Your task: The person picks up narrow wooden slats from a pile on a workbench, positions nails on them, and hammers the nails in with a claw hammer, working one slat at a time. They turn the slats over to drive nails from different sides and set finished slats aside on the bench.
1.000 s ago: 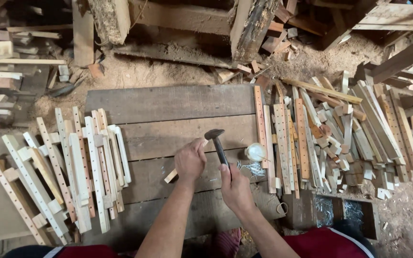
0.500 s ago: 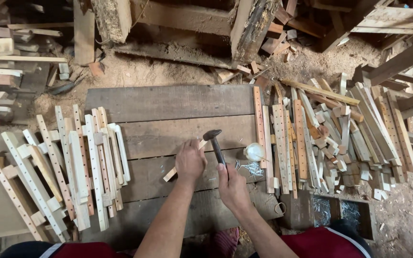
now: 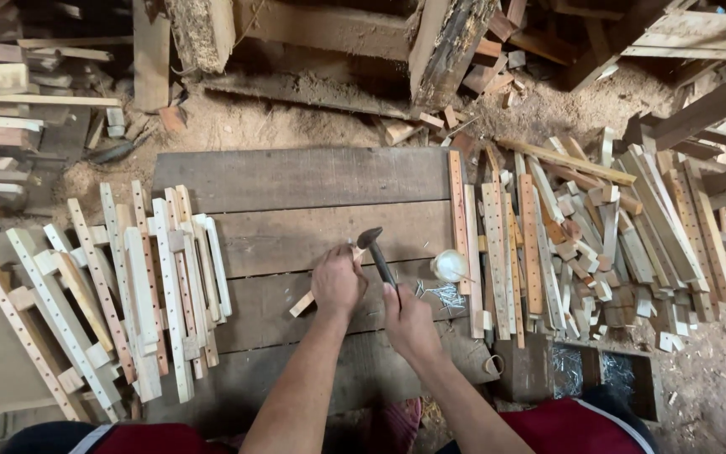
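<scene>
Hammer [image 3: 377,255] head points up-left; wood strip [image 3: 306,301] lies diagonal

We are in a rough woodworking shop, working low on the ground. Under us lie worn planks [image 3: 296,181] as a bench, with sawdust [image 3: 237,126] and dirt beyond their far edge. Drilled slats [image 3: 506,244] pile up at the right edge, nailed frames [image 3: 140,286] at the left. Offcuts [image 3: 497,76] and old beams [image 3: 447,46] crowd the back. A hammer [image 3: 377,252] and loose nails [image 3: 443,296] sit on the planks.
</scene>
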